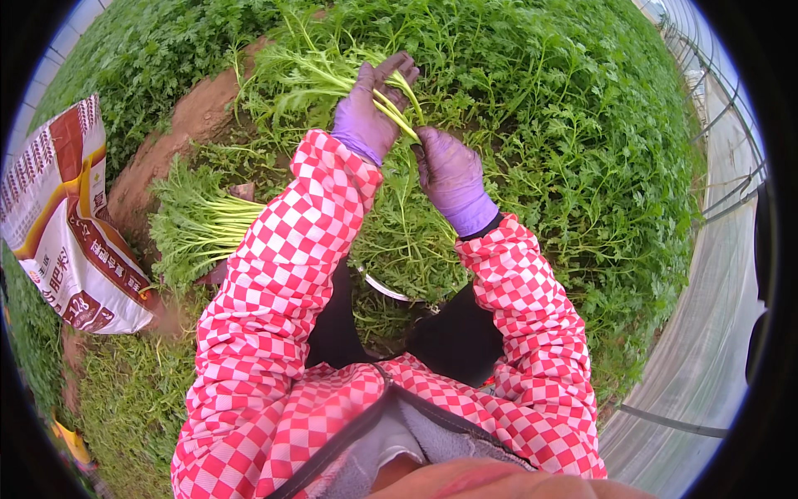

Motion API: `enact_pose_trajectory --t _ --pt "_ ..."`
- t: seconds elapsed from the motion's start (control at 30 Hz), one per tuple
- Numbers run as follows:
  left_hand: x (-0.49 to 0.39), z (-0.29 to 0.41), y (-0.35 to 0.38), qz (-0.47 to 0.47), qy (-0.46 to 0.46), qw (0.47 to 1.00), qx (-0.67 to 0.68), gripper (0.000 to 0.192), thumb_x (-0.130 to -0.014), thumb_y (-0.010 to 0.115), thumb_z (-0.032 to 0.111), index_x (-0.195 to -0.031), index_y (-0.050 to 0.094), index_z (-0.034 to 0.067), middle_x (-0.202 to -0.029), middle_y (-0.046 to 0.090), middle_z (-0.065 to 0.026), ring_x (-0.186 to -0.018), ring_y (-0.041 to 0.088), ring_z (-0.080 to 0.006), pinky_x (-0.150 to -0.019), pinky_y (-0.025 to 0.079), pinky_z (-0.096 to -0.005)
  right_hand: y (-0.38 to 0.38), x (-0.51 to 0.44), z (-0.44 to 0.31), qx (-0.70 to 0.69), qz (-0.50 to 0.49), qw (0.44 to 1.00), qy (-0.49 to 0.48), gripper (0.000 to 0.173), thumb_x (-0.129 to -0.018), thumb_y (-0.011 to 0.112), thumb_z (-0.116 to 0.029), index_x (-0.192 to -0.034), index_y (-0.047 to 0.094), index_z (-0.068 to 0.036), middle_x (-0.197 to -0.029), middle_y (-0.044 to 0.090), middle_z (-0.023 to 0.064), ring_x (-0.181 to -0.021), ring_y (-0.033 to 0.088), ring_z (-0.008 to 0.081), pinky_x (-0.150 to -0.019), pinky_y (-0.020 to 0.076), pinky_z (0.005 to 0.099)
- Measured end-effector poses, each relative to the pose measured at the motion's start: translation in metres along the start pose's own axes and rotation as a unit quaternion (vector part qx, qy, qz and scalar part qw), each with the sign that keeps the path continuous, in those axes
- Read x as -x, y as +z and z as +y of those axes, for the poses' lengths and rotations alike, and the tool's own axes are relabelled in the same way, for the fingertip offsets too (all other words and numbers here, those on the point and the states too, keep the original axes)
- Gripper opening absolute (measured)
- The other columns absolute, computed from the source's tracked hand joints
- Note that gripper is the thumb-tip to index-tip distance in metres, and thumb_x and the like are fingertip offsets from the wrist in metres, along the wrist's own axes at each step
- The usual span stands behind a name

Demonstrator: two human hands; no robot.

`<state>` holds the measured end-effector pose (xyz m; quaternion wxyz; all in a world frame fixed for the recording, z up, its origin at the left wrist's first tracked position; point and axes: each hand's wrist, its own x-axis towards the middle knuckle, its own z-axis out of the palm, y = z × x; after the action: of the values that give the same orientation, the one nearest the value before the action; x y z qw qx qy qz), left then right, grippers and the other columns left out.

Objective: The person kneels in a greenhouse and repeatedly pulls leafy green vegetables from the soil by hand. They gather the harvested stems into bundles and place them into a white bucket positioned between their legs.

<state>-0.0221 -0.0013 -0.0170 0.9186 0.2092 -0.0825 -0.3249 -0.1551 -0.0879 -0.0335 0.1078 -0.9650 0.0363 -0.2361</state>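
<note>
My left hand (pixel 377 103), in a stained purple glove, holds a small bunch of leafy greens (pixel 333 78), which look like garland chrysanthemum. Their leaves point left, and the pale cut stems slant down to the right across the palm. At the lower stem ends is my right hand (pixel 450 171), gloved the same way, its thumb and fingers closed on a stem. Something dark shows by the right thumb; whether it is a blade or stained glove is unclear. Left of my left sleeve lies a larger pile of cut greens (pixel 215 227), stems to the right.
A printed fertilizer sack (pixel 81 231) stands at the left beside a bare soil strip (pixel 187 134). Dense green crop (pixel 580 125) grows ahead and right. Between my knees shows a curved white rim (pixel 386 288). Plastic greenhouse sheeting (pixel 698 324) runs along the right.
</note>
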Motion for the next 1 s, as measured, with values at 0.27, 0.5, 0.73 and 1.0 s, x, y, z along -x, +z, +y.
enact_pose_trajectory --t 0.27,0.5,0.73,1.0 --pt "-0.015 0.048 -0.031 0.05 0.069 0.994 0.071 0.057 -0.104 0.023 0.039 -0.127 0.049 -0.006 -0.133 0.05 -0.02 -0.124 0.048 -0.0338 -0.108 0.038 -0.0431 0.031 0.034 0.033 0.022 -0.276 0.954 0.113 0.024 -0.092 0.051 -0.026 -0.103 0.054 -0.005 -0.089 0.065 0.0179 -0.08 0.065 0.0365 -0.069 0.0514 0.046" --pt "-0.012 0.063 -0.033 0.006 0.111 0.991 0.07 0.061 -0.103 0.017 0.041 -0.13 0.045 -0.006 -0.134 0.048 -0.022 -0.129 0.043 -0.0354 -0.111 0.034 -0.0501 0.016 0.028 0.073 0.12 -0.583 0.78 0.194 0.041 -0.088 0.059 -0.021 -0.125 0.056 -0.003 -0.12 0.061 0.0184 -0.11 0.06 0.0318 -0.096 0.0479 0.0388" --pt "-0.013 0.05 -0.04 -0.129 -0.025 0.97 0.206 0.061 -0.104 0.016 0.039 -0.134 0.04 -0.008 -0.139 0.044 -0.0227 -0.134 0.037 -0.0357 -0.114 0.026 -0.0523 -0.014 0.01 0.074 -0.343 -0.024 0.936 0.078 0.073 -0.078 0.077 -0.017 -0.141 0.04 -0.017 -0.137 0.048 0.0112 -0.121 0.053 0.0257 -0.101 0.0457 0.0371" --pt "-0.012 0.049 -0.04 -0.157 -0.034 0.955 0.248 0.062 -0.103 0.014 0.04 -0.136 0.038 -0.008 -0.141 0.04 -0.025 -0.135 0.035 -0.0367 -0.115 0.023 -0.0543 -0.004 0.01 0.071 -0.608 -0.087 0.75 0.245 0.035 -0.094 0.061 -0.018 -0.119 0.056 0.005 -0.083 0.069 0.0101 -0.066 0.064 0.0137 -0.055 0.0484 0.0246"
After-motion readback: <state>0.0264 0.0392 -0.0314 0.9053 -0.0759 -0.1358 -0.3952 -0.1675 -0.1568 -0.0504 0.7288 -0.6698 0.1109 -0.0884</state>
